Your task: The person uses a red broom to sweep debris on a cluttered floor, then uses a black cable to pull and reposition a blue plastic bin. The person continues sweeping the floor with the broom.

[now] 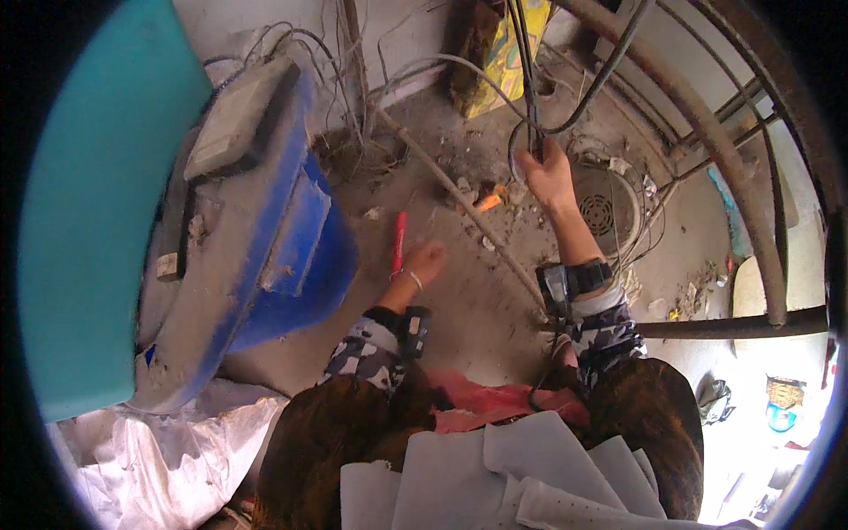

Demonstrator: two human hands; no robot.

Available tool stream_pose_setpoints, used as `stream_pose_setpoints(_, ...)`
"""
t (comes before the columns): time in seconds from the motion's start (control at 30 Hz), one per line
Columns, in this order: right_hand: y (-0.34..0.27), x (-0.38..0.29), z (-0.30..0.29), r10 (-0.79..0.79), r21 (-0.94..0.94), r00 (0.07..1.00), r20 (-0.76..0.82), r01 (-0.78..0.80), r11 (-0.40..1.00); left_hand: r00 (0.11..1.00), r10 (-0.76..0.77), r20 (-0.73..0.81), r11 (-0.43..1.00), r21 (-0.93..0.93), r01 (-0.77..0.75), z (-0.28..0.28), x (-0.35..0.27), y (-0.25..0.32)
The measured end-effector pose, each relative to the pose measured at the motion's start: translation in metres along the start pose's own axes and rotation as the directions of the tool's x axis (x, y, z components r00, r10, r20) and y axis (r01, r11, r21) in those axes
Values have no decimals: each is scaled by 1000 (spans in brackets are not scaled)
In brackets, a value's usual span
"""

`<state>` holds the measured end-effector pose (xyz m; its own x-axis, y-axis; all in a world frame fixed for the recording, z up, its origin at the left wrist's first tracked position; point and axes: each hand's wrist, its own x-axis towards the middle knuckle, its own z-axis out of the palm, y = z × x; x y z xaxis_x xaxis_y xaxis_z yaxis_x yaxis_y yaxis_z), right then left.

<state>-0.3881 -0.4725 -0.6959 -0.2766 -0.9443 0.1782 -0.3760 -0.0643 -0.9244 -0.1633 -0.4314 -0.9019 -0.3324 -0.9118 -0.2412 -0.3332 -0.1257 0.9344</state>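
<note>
My right hand [546, 173] grips a bundle of dark cables [530, 79] that hangs down from the top of the view. One cable curves away to the upper right, and a thin grey one loops to the left. Low over the dusty floor, my left hand [425, 262] has its fingers curled; whether anything lies inside them cannot be told. A red marker-like stick [399, 240] stands out just beyond the left wrist, and whether the hand touches it is unclear. Between the hands runs a rusty metal rod [464, 202], slanting across the floor.
At left are a dusty blue plastic object [318, 258] and a teal panel [86, 218]. A rusty metal frame [735, 152] curves along the right, near a round grated piece [596, 207]. A yellow box [503, 63] stands ahead. White fabric [517, 470] covers my lap.
</note>
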Motion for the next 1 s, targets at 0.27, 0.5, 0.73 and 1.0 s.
stream_pose_setpoints(0.27,66,-148,58,62,213,988,141,-91,973,926,365,-96,820,503,-271,24,12,29)
stream_pose_setpoints(0.5,109,-216,12,223,-36,881,418,-229,973,875,-123,-468,844,-513,-156,5,10,57)
stream_pose_setpoints(0.73,90,-194,-36,330,-444,720,611,-33,895,887,-188,-422,828,-554,-88,9,7,67)
stream_pose_setpoints(1.0,84,-158,-8,315,-401,663,679,-23,916,866,-200,-458,792,-596,-133,-11,-1,64)
